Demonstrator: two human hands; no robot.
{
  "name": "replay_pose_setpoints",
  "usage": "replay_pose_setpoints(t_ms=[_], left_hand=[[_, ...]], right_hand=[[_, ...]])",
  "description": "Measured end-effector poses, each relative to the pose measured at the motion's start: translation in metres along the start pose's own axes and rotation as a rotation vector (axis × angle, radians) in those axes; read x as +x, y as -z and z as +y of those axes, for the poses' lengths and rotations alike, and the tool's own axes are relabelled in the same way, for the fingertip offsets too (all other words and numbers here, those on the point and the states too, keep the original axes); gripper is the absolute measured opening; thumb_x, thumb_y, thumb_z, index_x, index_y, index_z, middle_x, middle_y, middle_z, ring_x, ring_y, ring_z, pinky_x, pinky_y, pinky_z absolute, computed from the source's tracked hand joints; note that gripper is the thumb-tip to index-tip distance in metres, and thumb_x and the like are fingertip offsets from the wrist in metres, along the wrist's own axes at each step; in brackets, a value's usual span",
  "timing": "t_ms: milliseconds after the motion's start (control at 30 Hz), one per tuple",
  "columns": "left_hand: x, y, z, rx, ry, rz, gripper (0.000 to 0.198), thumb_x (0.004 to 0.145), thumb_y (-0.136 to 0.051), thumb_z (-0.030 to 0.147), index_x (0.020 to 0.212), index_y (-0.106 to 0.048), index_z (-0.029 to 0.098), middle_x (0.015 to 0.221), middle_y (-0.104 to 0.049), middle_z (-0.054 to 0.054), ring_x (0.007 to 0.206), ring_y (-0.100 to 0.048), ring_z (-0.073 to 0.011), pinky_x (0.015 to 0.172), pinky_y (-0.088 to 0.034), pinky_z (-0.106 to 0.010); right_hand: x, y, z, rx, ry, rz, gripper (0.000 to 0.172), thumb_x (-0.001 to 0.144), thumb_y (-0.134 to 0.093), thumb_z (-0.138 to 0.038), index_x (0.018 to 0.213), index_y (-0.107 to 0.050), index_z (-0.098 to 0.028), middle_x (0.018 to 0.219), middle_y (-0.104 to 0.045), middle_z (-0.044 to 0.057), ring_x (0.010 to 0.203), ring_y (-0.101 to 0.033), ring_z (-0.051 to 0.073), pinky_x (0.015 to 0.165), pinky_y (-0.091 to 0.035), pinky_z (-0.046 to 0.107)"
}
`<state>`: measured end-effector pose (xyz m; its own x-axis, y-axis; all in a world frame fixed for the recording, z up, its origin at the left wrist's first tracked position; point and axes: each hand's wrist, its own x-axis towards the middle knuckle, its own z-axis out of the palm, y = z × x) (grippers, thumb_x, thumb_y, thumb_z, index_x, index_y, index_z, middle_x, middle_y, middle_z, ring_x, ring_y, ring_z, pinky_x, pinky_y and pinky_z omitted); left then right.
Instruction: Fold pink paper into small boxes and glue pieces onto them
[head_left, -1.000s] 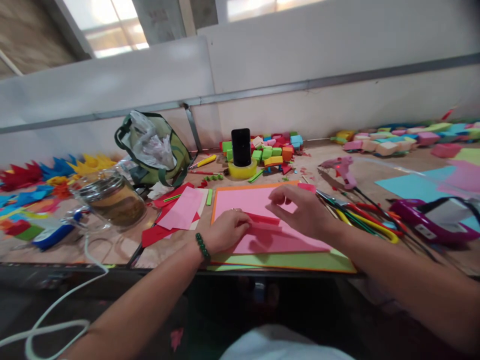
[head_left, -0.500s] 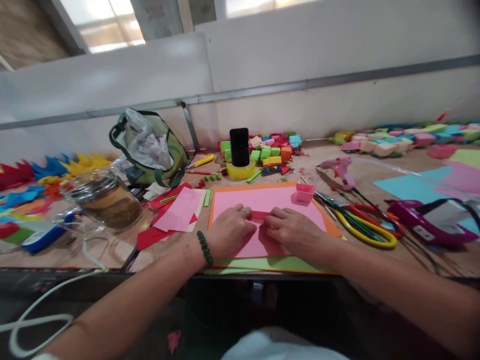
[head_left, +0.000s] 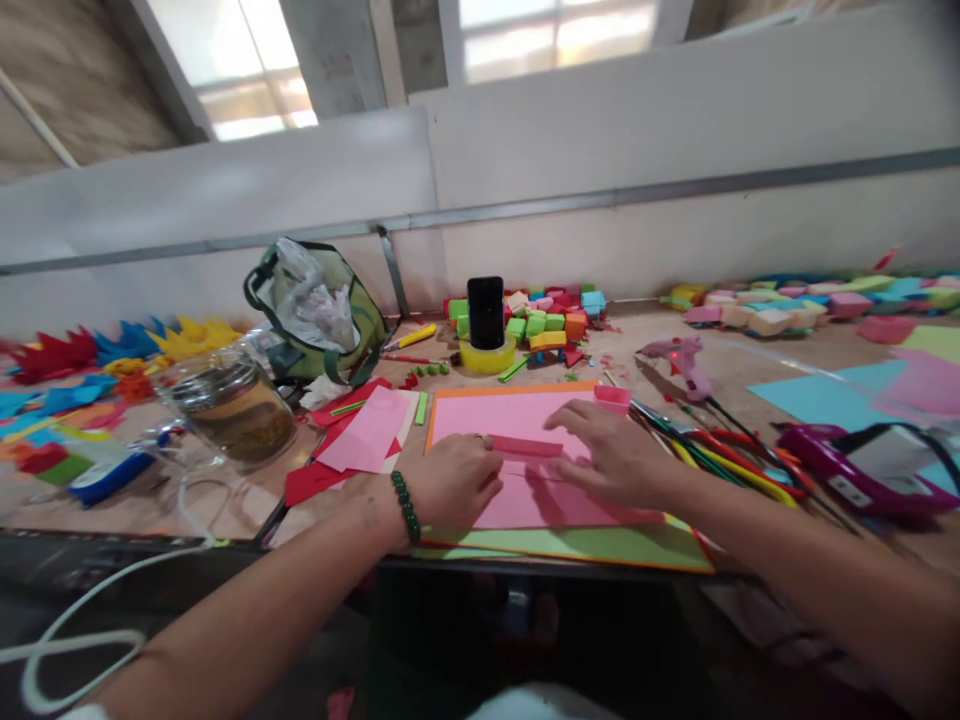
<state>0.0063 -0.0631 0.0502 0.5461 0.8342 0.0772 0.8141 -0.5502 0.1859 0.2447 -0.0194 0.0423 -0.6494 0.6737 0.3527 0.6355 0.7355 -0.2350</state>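
Note:
A folded pink paper strip (head_left: 525, 447) lies over a pink sheet (head_left: 480, 415) on the table. My left hand (head_left: 456, 478), with a green bead bracelet at the wrist, has its fingers closed on the strip's left end. Over the strip's right end, my right hand (head_left: 600, 445) is open, thumb and fingers apart. Beneath the pink sheet lie orange and green sheets (head_left: 637, 545). A small pink folded paper box (head_left: 613, 398) sits just beyond my right hand, partly hidden by it.
Scissors (head_left: 742, 465), a pink glue gun (head_left: 682, 362) and a purple device (head_left: 862, 465) lie to the right. A phone (head_left: 486, 312) stands in a yellow tape roll (head_left: 487, 357) before colored paper pieces. Left are a glass jar (head_left: 240, 415), a green bag (head_left: 360, 315) and paper scraps (head_left: 367, 430).
My right hand has let go of the strip's right end, opened and moved up and right. The left hand still holds the strip. The camera view has tilted upward slightly.

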Motion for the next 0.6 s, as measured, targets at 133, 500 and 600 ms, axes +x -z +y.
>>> replay_pose_setpoints(t_ms=[133,500,600], left_hand=[[0.017,0.007,0.005,0.062,0.032,0.040,0.023,0.083,-0.054,0.039,0.079,-0.066,0.019,0.087,-0.065,-0.008,0.080,-0.061,-0.0222,0.071,-0.045,-0.031],[0.092,0.003,-0.030,-0.615,0.335,0.528,0.051,0.082,-0.056,0.045,0.121,-0.047,0.013,0.074,-0.062,-0.002,0.064,-0.059,-0.0160,0.062,-0.047,-0.028],[0.102,-0.019,-0.034,-0.950,0.309,0.448,0.029,0.080,-0.058,0.033,0.100,-0.054,0.013,0.068,-0.059,0.000,0.060,-0.058,-0.0125,0.057,-0.049,-0.024]], right_hand=[[0.028,-0.009,0.011,0.081,-0.100,-0.064,0.021,0.082,-0.055,-0.032,0.069,-0.065,-0.018,0.071,-0.065,0.005,0.061,-0.058,0.017,0.054,-0.039,0.026],[0.076,-0.019,0.038,0.074,-0.146,0.517,0.012,0.084,-0.045,-0.025,0.092,-0.052,-0.020,0.076,-0.068,0.004,0.061,-0.064,0.019,0.056,-0.045,0.028],[0.072,-0.038,0.038,0.117,-0.047,0.449,0.023,0.083,-0.049,-0.023,0.106,-0.050,-0.019,0.084,-0.072,0.006,0.077,-0.069,0.023,0.066,-0.050,0.032]])
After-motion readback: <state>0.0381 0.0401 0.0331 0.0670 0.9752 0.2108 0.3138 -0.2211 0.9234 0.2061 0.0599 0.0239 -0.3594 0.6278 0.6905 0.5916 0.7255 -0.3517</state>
